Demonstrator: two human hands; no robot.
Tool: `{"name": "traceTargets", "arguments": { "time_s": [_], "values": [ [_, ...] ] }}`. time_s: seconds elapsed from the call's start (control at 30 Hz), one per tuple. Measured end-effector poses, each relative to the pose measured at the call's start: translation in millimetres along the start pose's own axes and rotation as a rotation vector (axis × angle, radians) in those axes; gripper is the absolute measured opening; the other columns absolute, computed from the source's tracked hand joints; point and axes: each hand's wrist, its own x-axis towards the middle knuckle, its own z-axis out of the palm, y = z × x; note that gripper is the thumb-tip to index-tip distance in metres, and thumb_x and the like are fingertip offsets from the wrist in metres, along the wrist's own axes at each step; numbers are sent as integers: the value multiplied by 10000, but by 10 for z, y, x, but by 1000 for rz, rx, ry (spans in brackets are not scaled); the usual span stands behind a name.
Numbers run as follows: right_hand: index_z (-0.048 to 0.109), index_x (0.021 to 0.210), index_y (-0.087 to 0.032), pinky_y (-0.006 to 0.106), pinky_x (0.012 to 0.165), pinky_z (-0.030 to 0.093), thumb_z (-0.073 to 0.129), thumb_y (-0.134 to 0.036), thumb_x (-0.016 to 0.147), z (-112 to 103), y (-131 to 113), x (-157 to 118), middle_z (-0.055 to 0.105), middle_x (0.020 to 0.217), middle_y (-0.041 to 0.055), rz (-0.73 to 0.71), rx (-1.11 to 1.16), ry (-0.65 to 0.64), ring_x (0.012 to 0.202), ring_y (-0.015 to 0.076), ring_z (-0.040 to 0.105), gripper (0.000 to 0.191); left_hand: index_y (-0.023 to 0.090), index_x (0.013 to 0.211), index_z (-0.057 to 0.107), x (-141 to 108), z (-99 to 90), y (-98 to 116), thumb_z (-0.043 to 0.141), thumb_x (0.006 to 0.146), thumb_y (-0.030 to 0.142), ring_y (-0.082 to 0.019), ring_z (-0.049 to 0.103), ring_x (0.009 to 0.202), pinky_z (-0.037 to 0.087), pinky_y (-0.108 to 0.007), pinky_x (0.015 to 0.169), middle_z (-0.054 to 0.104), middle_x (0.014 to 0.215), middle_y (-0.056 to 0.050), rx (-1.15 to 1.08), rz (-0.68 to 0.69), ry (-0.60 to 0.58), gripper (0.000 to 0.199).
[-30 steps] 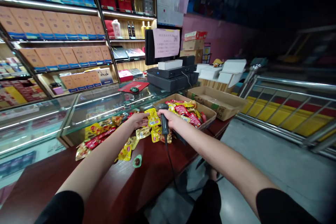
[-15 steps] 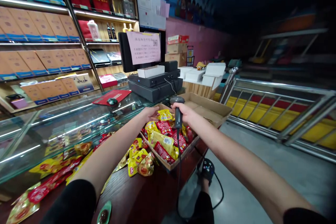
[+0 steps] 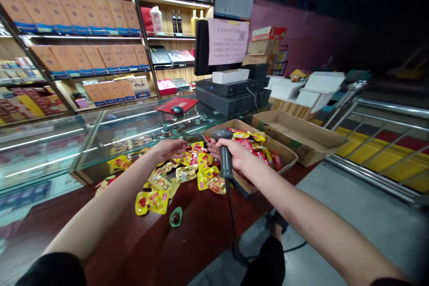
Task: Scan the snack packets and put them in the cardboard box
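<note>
My right hand (image 3: 237, 153) is wrapped around the grip of a dark barcode scanner (image 3: 225, 163), whose cord hangs down past the table edge. My left hand (image 3: 170, 148) is at the back of a loose pile of yellow, red and gold snack packets (image 3: 204, 167), fingers stretched and apart, with nothing visible in it. Just beyond the scanner, a cardboard box (image 3: 284, 154) holds more red and yellow packets. A small green avocado-shaped item (image 3: 176, 217) lies on the dark red tabletop (image 3: 144, 250), in front of the pile.
Behind the right hand stands a second cardboard tray (image 3: 301, 152). A monitor with a pink paper sheet (image 3: 228, 42) sits above a black cash drawer (image 3: 228, 98). A glass counter (image 3: 110, 129) carries a red mat and mouse (image 3: 177, 110). Metal railings (image 3: 385, 143) run along the right.
The view has swung left. My left hand has left the packet box and is now over the loose pile. The scanner, still in my right hand, has also moved to the pile.
</note>
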Motion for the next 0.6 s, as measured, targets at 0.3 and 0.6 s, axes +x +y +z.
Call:
{"name": "traceTargets", "arguments": {
  "time_s": [0.3, 0.6],
  "values": [
    [570, 674, -138, 206, 601, 497, 511, -26, 695, 735, 1024, 299, 589, 573, 14, 238, -57, -95, 548, 101, 577, 128, 127, 1018, 640, -840, -870, -672, 594, 841, 255, -240, 622, 1021, 562, -358, 803, 626, 1128, -159, -233, 54, 94, 222],
    [619, 666, -135, 196, 515, 422, 597, -69, 613, 912, 1438, 483, 538, 503, -28, 46, -345, -57, 491, 88, 487, 88, 126, 868, 590, -950, -1080, -1020, 698, 751, 344, -200, 667, 749, 552, -275, 582, 663, 888, -117, 176, 123, 283, 270]
  ]
}}
